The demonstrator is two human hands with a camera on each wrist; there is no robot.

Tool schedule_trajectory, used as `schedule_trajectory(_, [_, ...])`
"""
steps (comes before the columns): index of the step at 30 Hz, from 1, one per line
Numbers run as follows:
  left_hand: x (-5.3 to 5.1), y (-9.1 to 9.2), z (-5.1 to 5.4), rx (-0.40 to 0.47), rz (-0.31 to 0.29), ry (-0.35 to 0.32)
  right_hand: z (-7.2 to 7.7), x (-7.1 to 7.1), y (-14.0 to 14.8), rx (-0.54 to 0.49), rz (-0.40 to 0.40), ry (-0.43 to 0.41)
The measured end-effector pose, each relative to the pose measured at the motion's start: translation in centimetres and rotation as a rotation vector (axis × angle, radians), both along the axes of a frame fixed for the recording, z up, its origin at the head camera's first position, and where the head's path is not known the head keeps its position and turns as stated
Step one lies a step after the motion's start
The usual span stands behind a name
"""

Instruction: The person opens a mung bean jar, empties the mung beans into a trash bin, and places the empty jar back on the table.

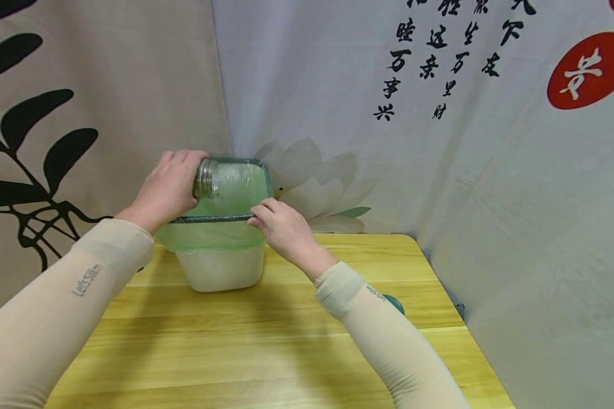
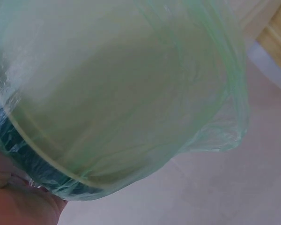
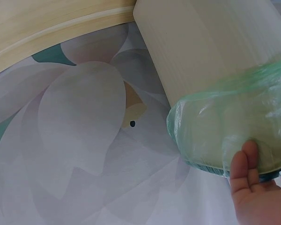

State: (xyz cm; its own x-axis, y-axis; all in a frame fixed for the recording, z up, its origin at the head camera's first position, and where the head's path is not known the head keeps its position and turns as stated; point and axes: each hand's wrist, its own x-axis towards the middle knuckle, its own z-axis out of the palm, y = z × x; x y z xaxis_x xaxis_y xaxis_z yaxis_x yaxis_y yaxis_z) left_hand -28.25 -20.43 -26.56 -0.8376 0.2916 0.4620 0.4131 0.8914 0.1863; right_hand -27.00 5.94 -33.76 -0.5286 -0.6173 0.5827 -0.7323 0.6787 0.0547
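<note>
A pale trash can (image 1: 220, 272) stands at the back of the table, lined with a thin green plastic bag (image 1: 243, 184) folded over its dark rim (image 1: 210, 218). My left hand (image 1: 171, 177) grips a clear glass jar (image 1: 208, 179), tipped sideways over the can's opening; its contents cannot be made out. My right hand (image 1: 286, 230) pinches the rim and bag at the near right corner. In the right wrist view, fingers (image 3: 239, 164) lie against the bag's outside. The left wrist view shows the bagged side and part of the left hand (image 2: 23, 201), but not the jar.
The wooden table (image 1: 266, 352) ends at a right edge beside a hanging light curtain (image 1: 532, 238). Printed cloth (image 1: 312, 85) hangs right behind the can. A teal rounded object (image 1: 395, 304) is partly hidden behind the right forearm.
</note>
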Motion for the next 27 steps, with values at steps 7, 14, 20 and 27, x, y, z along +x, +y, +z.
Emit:
schedule_trajectory(7, [-0.1,0.01,-0.12,-0.007,-0.001,0.004,-0.02,0.03,0.01,0.006,-0.008,0.0])
schedule_trajectory(14, [-0.16,-0.04,-0.17,-0.011,-0.002,0.008,-0.1,-0.12,-0.07,0.0,-0.003,0.009])
schedule_trajectory(20, [-0.12,-0.05,-0.13,-0.014,0.0,0.007,-0.11,-0.15,-0.11,-0.005,0.001,0.0])
schedule_trajectory(27, [-0.07,-0.15,-0.08,-0.017,-0.006,0.017,-0.08,-0.11,-0.12,0.0,-0.004,-0.007])
